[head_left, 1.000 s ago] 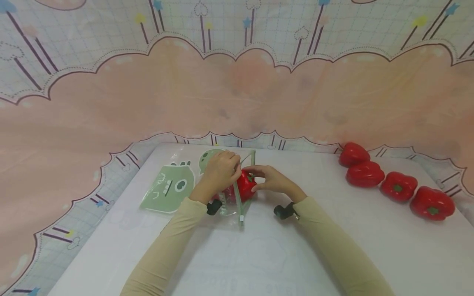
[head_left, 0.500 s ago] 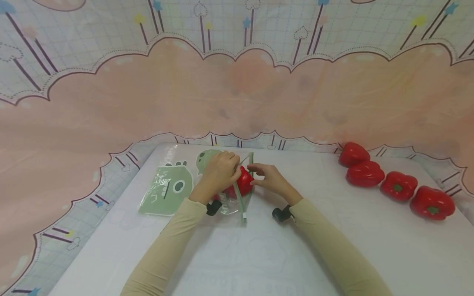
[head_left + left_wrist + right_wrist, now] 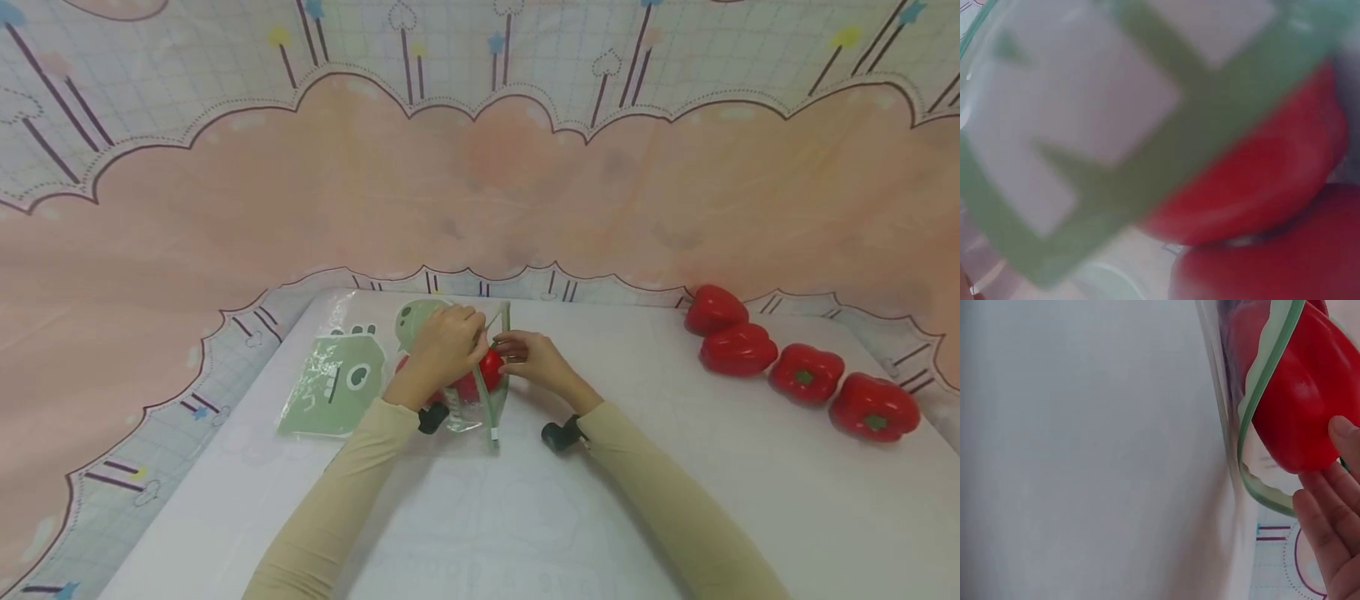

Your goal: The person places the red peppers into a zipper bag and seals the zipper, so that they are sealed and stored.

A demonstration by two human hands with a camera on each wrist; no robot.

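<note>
A clear plastic zip bag (image 3: 333,387) with green cartoon prints lies on the table, its green-edged mouth facing right. My left hand (image 3: 446,346) grips the upper edge of that mouth. My right hand (image 3: 540,360) holds a red bell pepper (image 3: 1300,419) by its stem end, thumb on one side and fingers on the other. Most of this pepper is inside the mouth. Through the plastic another red bell pepper (image 3: 1272,262) shows in the left wrist view, right against the first. The left palm and forearm hide part of the bag.
Several more red bell peppers, among them a front one (image 3: 874,407) and a back one (image 3: 716,310), lie in a slanting row at the table's right. A patterned cloth (image 3: 480,192) hangs behind the white table (image 3: 637,492).
My right hand has moved left, and the bell pepper has gone deeper into the bag. The bag has shifted slightly left. My left hand stays at the mouth.
</note>
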